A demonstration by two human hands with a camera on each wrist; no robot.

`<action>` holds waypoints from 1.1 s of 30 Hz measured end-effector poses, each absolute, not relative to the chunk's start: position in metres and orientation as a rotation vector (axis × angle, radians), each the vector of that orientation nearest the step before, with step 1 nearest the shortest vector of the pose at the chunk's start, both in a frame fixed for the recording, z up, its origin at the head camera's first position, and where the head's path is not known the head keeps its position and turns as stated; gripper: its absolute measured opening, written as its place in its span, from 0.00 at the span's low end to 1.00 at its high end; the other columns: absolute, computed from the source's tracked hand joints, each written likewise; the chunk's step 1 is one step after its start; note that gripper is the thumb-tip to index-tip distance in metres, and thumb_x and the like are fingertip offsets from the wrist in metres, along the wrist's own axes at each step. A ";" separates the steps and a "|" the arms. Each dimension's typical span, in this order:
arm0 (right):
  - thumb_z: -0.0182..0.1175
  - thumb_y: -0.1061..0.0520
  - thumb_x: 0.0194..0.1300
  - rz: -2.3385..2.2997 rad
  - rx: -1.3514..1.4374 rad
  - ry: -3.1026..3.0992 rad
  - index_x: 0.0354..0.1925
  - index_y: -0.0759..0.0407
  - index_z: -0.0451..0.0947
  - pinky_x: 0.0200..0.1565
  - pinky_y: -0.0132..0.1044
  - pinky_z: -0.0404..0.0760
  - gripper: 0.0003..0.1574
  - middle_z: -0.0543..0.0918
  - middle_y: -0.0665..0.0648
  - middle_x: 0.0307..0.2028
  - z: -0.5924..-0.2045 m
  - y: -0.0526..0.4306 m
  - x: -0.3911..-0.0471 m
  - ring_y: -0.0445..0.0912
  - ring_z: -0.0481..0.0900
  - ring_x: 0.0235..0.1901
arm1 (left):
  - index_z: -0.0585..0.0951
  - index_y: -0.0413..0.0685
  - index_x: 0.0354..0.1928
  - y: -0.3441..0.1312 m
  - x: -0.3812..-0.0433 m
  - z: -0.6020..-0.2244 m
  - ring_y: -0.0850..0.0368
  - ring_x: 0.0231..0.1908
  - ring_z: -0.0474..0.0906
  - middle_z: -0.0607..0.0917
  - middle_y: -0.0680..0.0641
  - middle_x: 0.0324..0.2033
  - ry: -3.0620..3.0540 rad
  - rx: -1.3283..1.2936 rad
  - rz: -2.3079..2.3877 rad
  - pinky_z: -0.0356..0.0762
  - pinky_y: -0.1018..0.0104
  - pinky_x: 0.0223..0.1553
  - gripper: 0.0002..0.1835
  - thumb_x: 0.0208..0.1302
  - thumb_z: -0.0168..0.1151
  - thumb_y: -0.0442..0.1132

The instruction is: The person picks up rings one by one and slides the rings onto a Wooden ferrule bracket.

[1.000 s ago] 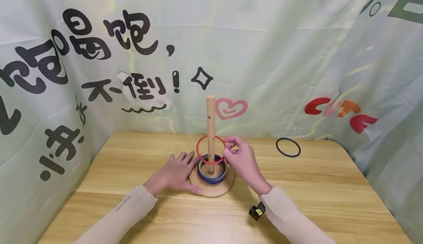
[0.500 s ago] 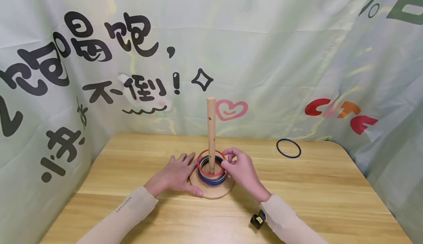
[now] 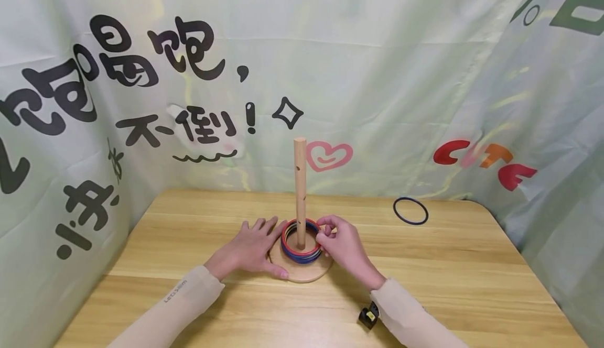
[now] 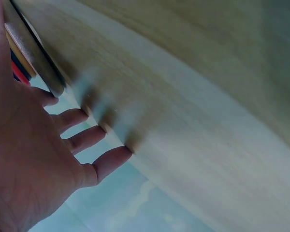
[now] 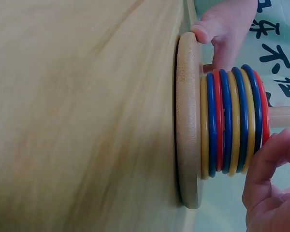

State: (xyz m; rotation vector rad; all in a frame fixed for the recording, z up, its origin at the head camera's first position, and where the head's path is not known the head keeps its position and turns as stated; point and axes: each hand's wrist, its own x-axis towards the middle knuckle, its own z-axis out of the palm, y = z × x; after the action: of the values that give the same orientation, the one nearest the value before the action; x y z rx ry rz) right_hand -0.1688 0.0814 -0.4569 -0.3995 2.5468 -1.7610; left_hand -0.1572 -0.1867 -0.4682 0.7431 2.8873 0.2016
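A wooden peg stands upright on a round base in the head view. Around its foot lies a stack of thin red, blue and yellow rings. The topmost is a red ring, lying level on the pile. My right hand pinches this red ring at its right side, thumb and index finger at the rim. My left hand rests spread at the left of the base, its thumb on the base edge. In the left wrist view, its fingers are extended beside the base.
One dark blue ring lies alone on the wooden table toward the back right. A printed curtain hangs behind the table and along both sides. A small black device sits at the right cuff.
The red ring has come down around the peg onto the stack, with my right hand lowering alongside it. My left hand has stayed at the base.
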 end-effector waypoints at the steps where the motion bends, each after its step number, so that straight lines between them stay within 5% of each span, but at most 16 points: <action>1: 0.62 0.72 0.65 -1.767 -0.395 2.542 0.52 0.66 0.86 0.21 0.33 0.77 0.17 0.76 0.55 0.30 -0.457 0.082 -0.168 0.45 0.79 0.18 | 0.55 0.50 0.89 -0.187 -0.157 -0.468 0.28 0.77 0.60 0.60 0.32 0.83 2.889 0.747 0.202 0.58 0.17 0.66 0.72 0.53 0.67 0.85; 10: 0.63 0.65 0.75 -1.843 -0.300 2.538 0.55 0.68 0.85 0.22 0.32 0.74 0.14 0.77 0.55 0.30 -0.457 0.099 -0.167 0.50 0.79 0.20 | 0.55 0.51 0.89 -0.187 -0.156 -0.469 0.29 0.78 0.58 0.59 0.33 0.83 2.885 0.739 0.206 0.56 0.17 0.67 0.71 0.53 0.67 0.86; 15: 0.61 0.66 0.76 -1.887 -0.267 2.543 0.53 0.69 0.86 0.23 0.31 0.71 0.12 0.77 0.54 0.28 -0.464 0.119 -0.169 0.44 0.73 0.18 | 0.55 0.50 0.89 -0.188 -0.157 -0.469 0.29 0.79 0.58 0.58 0.33 0.83 2.887 0.733 0.202 0.56 0.17 0.67 0.72 0.53 0.67 0.86; 22: 0.63 0.64 0.76 -1.887 -0.117 2.448 0.59 0.70 0.83 0.24 0.31 0.70 0.17 0.77 0.55 0.37 -0.467 0.160 -0.173 0.39 0.68 0.20 | 0.54 0.52 0.89 -0.189 -0.155 -0.469 0.27 0.80 0.55 0.57 0.34 0.84 2.875 0.730 0.228 0.53 0.16 0.68 0.72 0.53 0.68 0.85; 33: 0.62 0.55 0.82 -1.702 0.051 2.647 0.67 0.70 0.78 0.34 0.35 0.81 0.24 0.81 0.61 0.52 -0.468 0.237 -0.200 0.46 0.80 0.36 | 0.54 0.51 0.89 -0.188 -0.158 -0.471 0.29 0.78 0.58 0.58 0.33 0.83 2.889 0.742 0.199 0.56 0.17 0.67 0.72 0.53 0.67 0.86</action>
State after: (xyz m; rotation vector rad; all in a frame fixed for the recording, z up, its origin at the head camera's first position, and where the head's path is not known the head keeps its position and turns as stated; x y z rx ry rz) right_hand -0.2004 0.2367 -0.4680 0.0506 2.6474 -1.7016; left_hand -0.1575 -0.1883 -0.4712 0.7418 2.8885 0.1992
